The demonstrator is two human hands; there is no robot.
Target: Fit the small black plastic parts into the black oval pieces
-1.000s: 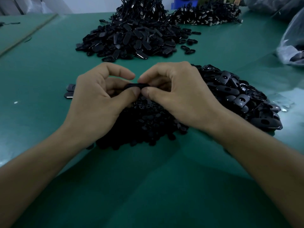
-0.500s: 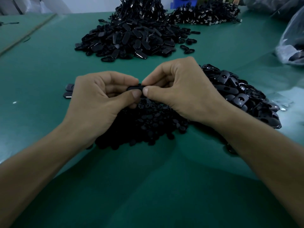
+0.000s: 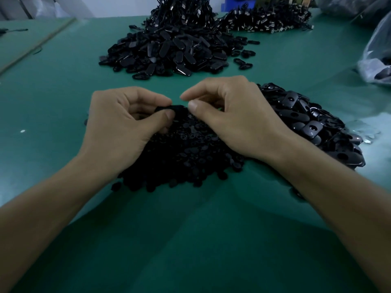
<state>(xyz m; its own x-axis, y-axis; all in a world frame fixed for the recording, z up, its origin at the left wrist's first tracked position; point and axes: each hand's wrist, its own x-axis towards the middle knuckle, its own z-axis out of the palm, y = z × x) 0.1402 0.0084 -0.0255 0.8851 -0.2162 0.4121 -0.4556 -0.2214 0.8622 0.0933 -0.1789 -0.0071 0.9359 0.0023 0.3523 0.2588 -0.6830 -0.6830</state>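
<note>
The flat bench [image 3: 63, 102] is plain dark green. The heap of small matte plastic parts [image 3: 186, 157] is black, as are the glossy oval plastic pieces [image 3: 306, 119]. The far tangled pile [image 3: 264, 20] is black, flecked with pale, perhaps metallic, ends.

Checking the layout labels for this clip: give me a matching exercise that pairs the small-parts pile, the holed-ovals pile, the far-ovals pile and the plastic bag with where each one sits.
Things:
1. small-parts pile
2. holed-ovals pile
3. far-ovals pile
4. plastic bag

Places:
A. at the right edge of the view
B. under the left hand and right hand
C. beyond both hands, farther from the person
D. just right of the right hand

Pairs: 1-B, 2-D, 3-C, 4-A
</note>
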